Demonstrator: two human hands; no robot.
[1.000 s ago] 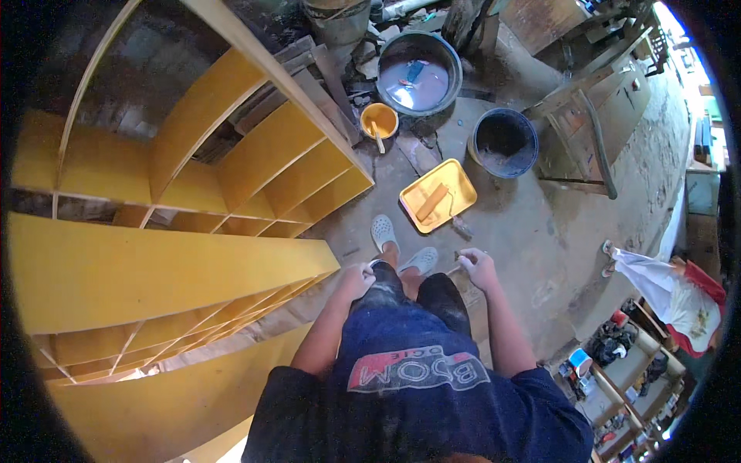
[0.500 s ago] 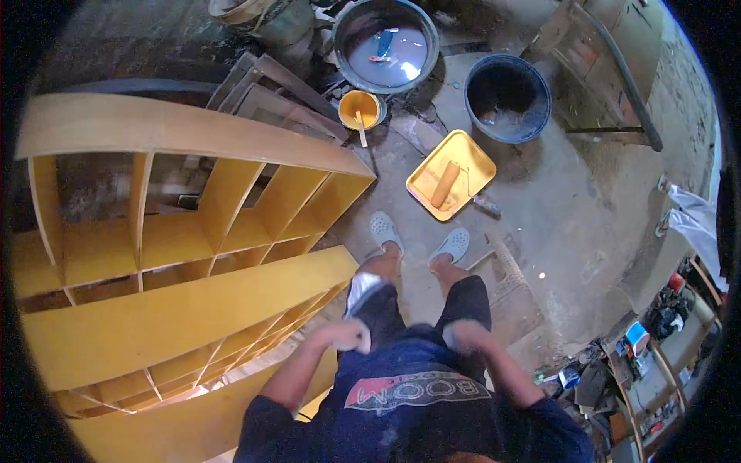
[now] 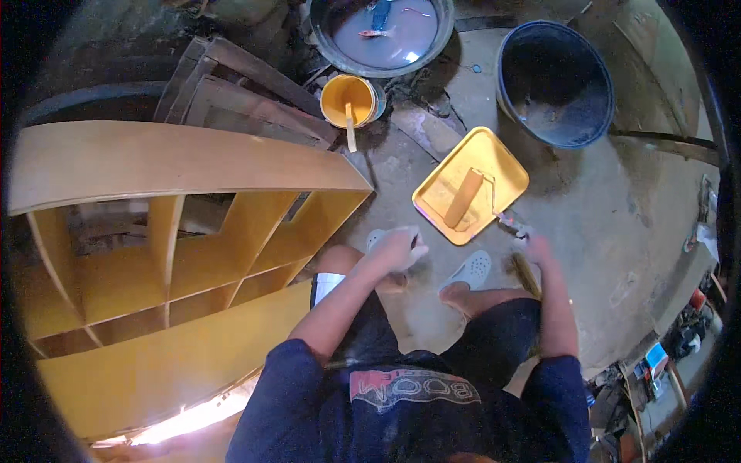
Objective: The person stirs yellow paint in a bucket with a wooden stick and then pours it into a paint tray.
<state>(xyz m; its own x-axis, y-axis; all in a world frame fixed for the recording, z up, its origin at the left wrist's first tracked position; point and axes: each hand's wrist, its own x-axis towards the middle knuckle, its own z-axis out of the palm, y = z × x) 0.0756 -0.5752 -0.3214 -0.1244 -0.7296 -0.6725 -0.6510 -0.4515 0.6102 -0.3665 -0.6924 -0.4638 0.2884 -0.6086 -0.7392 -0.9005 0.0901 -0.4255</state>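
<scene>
My left hand (image 3: 397,248) hangs over my legs with fingers curled; its inside is hidden. My right hand (image 3: 536,248) is at the handle (image 3: 511,225) of a paint roller (image 3: 465,197), blurred, so its grip is unclear. The roller's orange cover rests in a yellow tray (image 3: 502,154) on the concrete floor, in front of my grey clogs (image 3: 471,270). Behind the tray, an orange paint pot (image 3: 340,104) has a wooden stick (image 3: 350,139) leaning across its rim.
Yellow shelving units (image 3: 116,162) fill the left side. A basin of murky water (image 3: 355,46) and a dark bucket (image 3: 556,85) stand at the back. Old boards (image 3: 255,116) lie behind the shelving. Clutter (image 3: 683,347) and partly visible light-coloured clothing (image 3: 702,231) are at the right.
I have bent lower, knees spread wider. My hands have left my shorts and moved forward, the right one out to the roller's handle. The view has shifted, with less of the other person showing.
</scene>
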